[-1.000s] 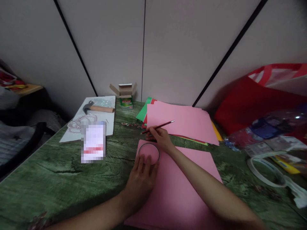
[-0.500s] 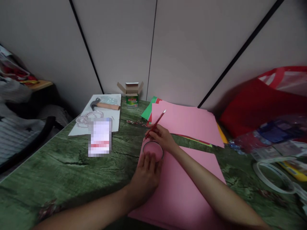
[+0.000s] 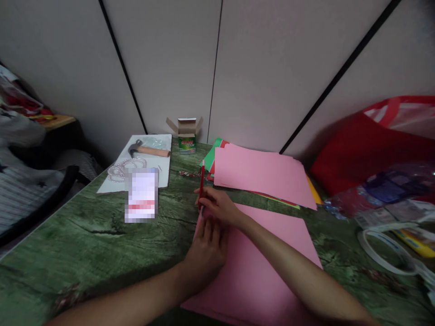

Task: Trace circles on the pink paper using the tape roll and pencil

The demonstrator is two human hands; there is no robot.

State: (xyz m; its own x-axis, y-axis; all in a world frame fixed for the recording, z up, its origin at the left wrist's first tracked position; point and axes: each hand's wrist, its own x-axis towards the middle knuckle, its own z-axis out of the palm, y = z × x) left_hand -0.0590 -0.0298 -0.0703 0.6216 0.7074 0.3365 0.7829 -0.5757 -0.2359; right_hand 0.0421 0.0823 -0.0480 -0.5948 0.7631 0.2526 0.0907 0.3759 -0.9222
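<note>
My right hand (image 3: 222, 207) is closed around a red pencil (image 3: 202, 179) held nearly upright, its tip down by the far left corner of a pink paper sheet (image 3: 268, 253). Fingers stretched out flat, my left hand (image 3: 206, 253) presses on the sheet just below. Between the two hands lies a thin dark-rimmed ring (image 3: 203, 211); only a bit of its left edge shows, the rest hidden under my right hand. The pencil stands along that left edge; its exact contact with the paper cannot be made out.
Behind the sheet lies a stack of pink paper (image 3: 261, 174) with other colours under it. To the left are a blurred-out phone (image 3: 142, 194), a hammer (image 3: 149, 150) and beaded loops (image 3: 125, 168) on a white board. A small green box (image 3: 186, 142) stands open at the wall. Right: a red bag (image 3: 380, 140).
My right hand has moved left and slightly toward me with the pencil, from the ring's far side to its left edge, now covering most of the ring. The pencil has swung upright. My left hand stays put.
</note>
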